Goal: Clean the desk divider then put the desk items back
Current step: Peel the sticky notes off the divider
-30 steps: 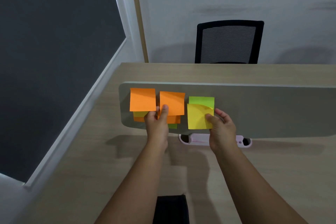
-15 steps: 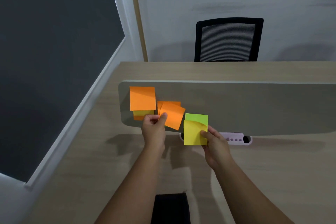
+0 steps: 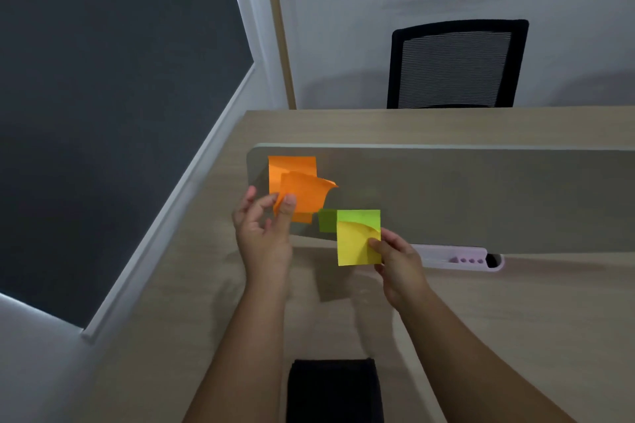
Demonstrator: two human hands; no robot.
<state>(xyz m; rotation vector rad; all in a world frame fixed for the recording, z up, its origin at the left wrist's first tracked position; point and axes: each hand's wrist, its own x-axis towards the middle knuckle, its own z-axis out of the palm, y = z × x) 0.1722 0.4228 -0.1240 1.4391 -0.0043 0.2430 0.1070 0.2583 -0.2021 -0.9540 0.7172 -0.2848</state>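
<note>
Grey, flat-faced desk divider panel (image 3: 481,196) stands upright across the light wood-grain desk (image 3: 515,319) and serves as the reference. One square orange sticky note (image 3: 292,166) is stuck flat near the divider's left end. Just below and overlapping it, the left hand (image 3: 263,230) pinches a curled orange sticky note (image 3: 304,194) between thumb and fingertips, its upper right corner bent away from the divider face. A small dark green sticky note (image 3: 327,220) sits on the divider's lower edge, right of the orange ones. The right hand (image 3: 398,259) pinches a yellow sticky note over a lime green sticky note (image 3: 357,240) at their right edge, in front of the divider's lower edge. A pale pink plastic pen tray (image 3: 460,257) lies at the divider's base. Behind the divider stands a black mesh-backed office chair (image 3: 457,65).
</note>
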